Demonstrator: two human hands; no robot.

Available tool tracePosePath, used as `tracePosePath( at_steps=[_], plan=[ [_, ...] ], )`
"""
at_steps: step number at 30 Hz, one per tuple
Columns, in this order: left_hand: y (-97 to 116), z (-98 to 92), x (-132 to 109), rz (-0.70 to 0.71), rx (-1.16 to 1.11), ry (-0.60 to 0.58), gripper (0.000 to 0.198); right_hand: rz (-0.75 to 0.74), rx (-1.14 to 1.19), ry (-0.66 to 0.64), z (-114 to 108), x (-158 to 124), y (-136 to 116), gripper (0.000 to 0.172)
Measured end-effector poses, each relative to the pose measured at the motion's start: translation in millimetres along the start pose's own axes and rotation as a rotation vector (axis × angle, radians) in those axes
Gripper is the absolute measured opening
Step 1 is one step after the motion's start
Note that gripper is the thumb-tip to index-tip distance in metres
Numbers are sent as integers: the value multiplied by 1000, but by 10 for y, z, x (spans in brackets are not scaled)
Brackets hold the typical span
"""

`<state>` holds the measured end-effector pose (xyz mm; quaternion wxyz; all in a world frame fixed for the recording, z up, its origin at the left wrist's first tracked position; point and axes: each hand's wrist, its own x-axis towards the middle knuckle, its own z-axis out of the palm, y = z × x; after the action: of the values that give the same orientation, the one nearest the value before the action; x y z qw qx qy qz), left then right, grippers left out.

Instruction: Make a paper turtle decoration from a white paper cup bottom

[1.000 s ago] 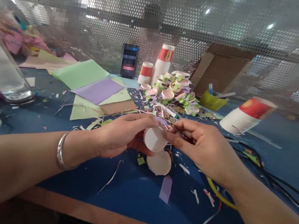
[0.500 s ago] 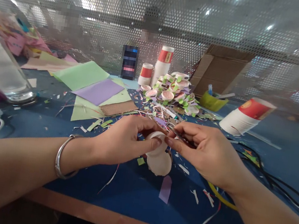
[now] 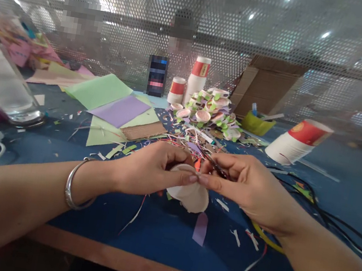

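Cup base (image 3: 178, 191) between hands, over table (image 3: 160, 236). Left hand (image 3: 151, 167) pinches it; right hand (image 3: 245, 183) holds dark tool (image 3: 219, 168), thumb at rim. Probably light, stiffish paper, creases easily; grip by rim.

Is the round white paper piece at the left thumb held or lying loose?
Held: the left hand has its thumb across the round white paper piece.

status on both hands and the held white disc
Left hand holding white disc. Right hand at its rim, gripping dark tool. Paper scraps scattered around.
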<state>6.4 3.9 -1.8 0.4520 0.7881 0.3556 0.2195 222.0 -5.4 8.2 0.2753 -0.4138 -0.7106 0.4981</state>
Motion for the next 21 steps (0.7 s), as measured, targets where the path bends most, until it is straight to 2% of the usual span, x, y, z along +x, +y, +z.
tracePosePath(
  at_steps=[5, 12, 15, 19, 21],
  plan=[
    [26, -45, 12, 192, -65, -51, 21, -17, 97, -75, -72, -16, -7, 18],
    [-8, -43, 43, 367, -106, -71, 13, -15, 120, -149, -112, -45, -18, 22],
    [-40, 0, 63, 344, -180, -44, 15, -33, 101, -109, -105, -35, -16, 24],
    [-85, 58, 92, 192, -375, 72, 21, -76, 4, 59, -76, -4, 3, 27],
    [-99, 64, 100, 136, -450, 128, 22, -93, -112, 97, -67, 7, 11, 30]
  ],
)
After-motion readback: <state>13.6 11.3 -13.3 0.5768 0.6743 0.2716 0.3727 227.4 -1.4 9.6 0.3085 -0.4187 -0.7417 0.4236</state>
